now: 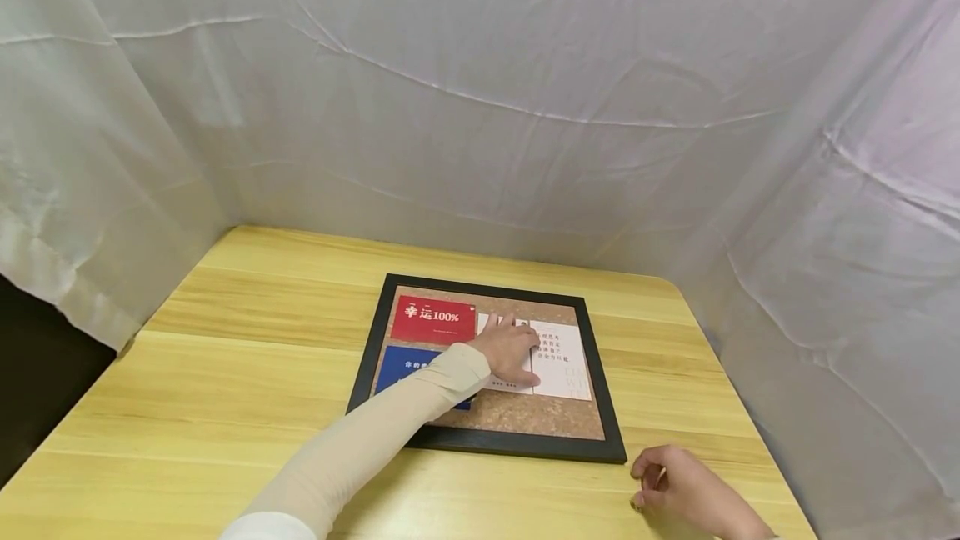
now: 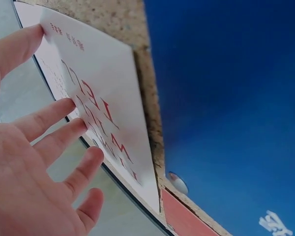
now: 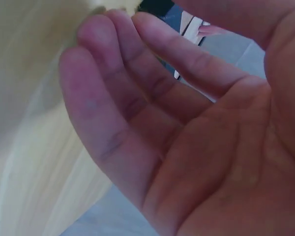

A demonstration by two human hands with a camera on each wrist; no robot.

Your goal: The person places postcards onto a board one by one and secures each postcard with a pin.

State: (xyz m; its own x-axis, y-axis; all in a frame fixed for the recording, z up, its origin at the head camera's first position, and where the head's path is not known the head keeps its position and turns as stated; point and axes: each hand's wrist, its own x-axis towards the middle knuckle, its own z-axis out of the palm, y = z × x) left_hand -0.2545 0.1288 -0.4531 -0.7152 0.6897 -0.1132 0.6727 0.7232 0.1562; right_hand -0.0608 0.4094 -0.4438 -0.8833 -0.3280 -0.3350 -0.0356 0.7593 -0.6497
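My left hand lies spread over a white card on a black-framed cork board, its fingertips on the card. Red print runs across that card in the left wrist view. To its right is another white card with printed lines; at its left are a red card and a blue card, partly under my forearm. Off the board's near right corner, my right hand is low over the table, fingers bent. A tiny brownish-gold thing shows at its fingertips; I cannot tell whether they pinch it.
The wooden table carries the board near its middle. Pale cloth hangs behind the table and on both sides. A shiny round tack head shows at the blue card's edge in the left wrist view.
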